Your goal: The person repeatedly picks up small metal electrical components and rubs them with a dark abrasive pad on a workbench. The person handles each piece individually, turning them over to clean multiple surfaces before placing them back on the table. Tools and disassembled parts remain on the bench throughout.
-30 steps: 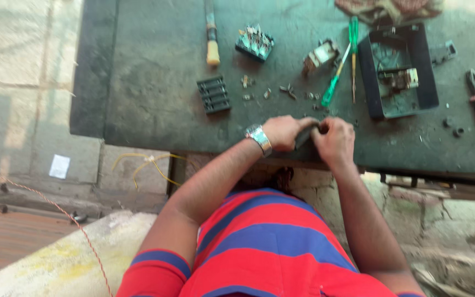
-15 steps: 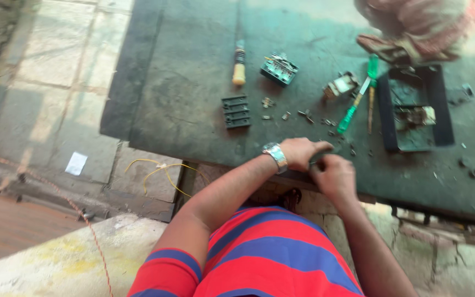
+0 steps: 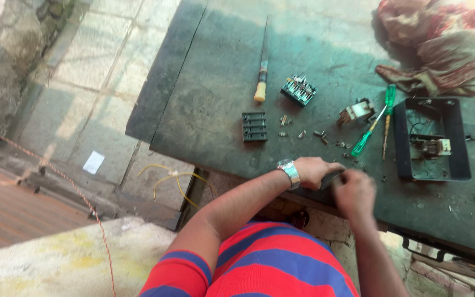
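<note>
I clench both hands, left hand (image 3: 311,170) and right hand (image 3: 354,192), on the small dark part (image 3: 332,177) at the table (image 3: 215,110) near edge, gripping steadily

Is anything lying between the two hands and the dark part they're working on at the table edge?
Nothing visible does. The left hand and right hand already close around the dark part. The loose screws and green screwdriver lie farther up the table.

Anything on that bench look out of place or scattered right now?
Yes. Small screws and bits lie loose across the dark table, between the black ribbed block and the green-handled screwdriver. The black open frame sits there with a small part loose inside.
</note>
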